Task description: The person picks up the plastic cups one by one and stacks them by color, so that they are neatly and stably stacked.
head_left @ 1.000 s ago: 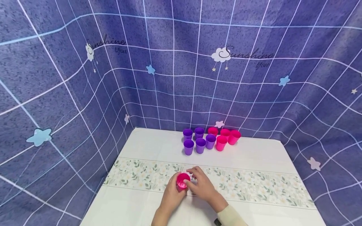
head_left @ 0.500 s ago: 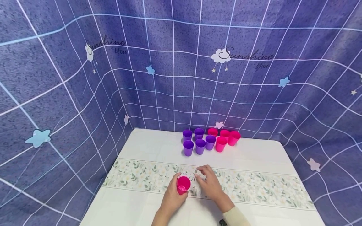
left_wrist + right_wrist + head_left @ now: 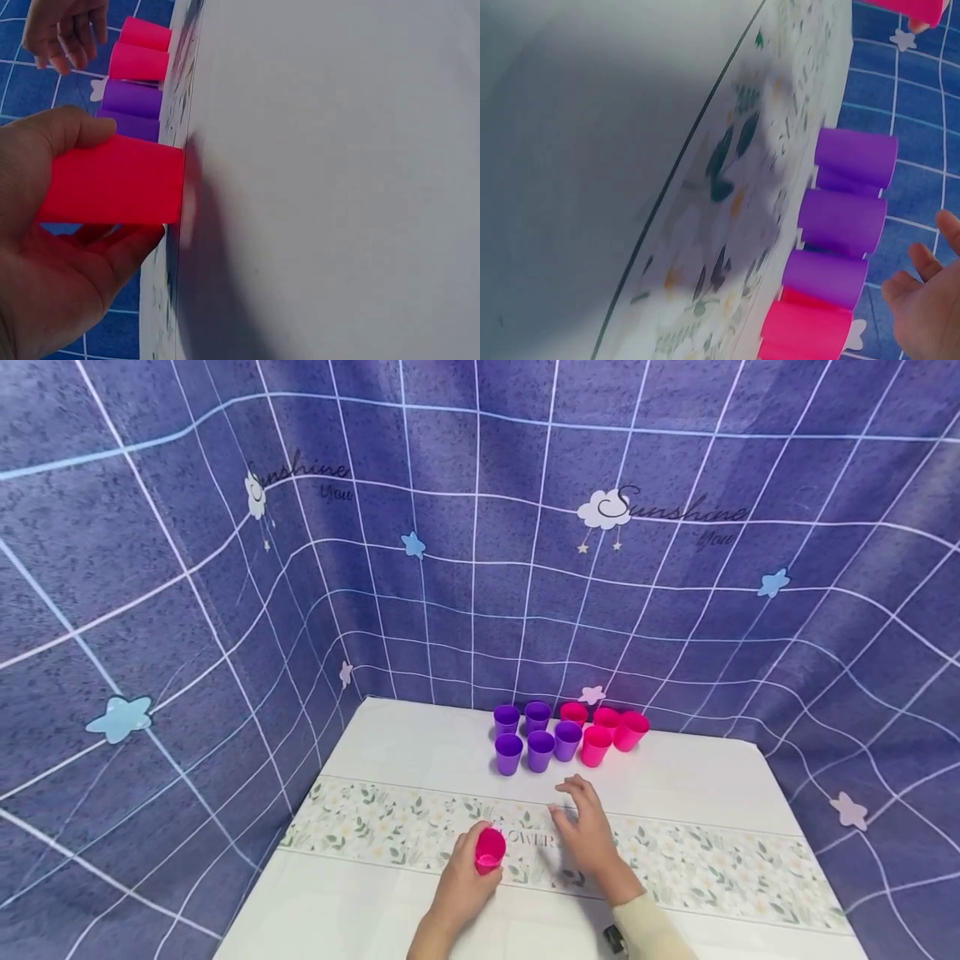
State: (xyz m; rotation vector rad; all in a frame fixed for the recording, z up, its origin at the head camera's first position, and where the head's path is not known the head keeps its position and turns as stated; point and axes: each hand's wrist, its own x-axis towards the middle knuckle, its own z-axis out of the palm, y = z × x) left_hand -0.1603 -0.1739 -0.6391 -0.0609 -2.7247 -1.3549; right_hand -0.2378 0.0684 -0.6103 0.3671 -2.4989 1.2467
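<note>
The left hand (image 3: 465, 881) grips a pink tapered plastic cup (image 3: 491, 852) roughly upright over the floral band (image 3: 693, 877) of the white table covering (image 3: 420, 743). Beyond the band, across a white strip (image 3: 517, 787) leaving room, stand five purple plastic cups (image 3: 540, 753); the nearer right hand (image 3: 588, 831), empty, loosely spread, hovers below four pink plastic cups (image 3: 597, 748).

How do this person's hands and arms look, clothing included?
The left hand and right hand are ungloved. On the right, a plain cream sleeve shows, with a small dark item beside it, too unclear to name. On the left, no sleeve is visible.
</note>
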